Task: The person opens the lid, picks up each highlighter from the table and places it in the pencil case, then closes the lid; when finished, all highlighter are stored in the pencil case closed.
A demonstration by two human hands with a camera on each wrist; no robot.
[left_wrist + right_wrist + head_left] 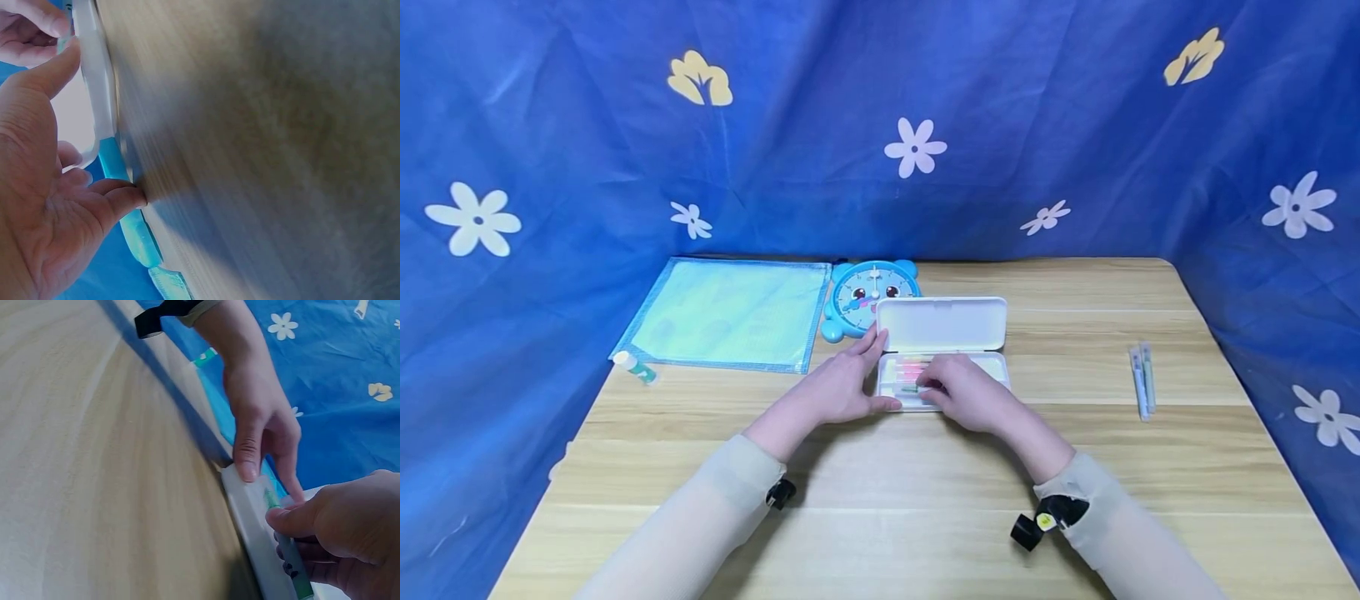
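Observation:
A white pencil case (942,325) stands on the table with its lid raised. My left hand (846,383) holds its left end, thumb at the front edge and fingers near the hinge side. In the right wrist view the left thumb presses the front rim of the case (244,506). My right hand (966,392) is over the tray and pinches a slim pen with green ends (302,584) between thumb and fingers. Pink and yellow pens (910,367) lie inside the case, partly hidden by the right hand.
Behind the case stands a blue cartoon clock (874,292). A light blue mesh pouch (730,312) lies at the back left, with a glue stick (635,367) by its front corner. Two pens (1142,382) lie on the right side of the table.

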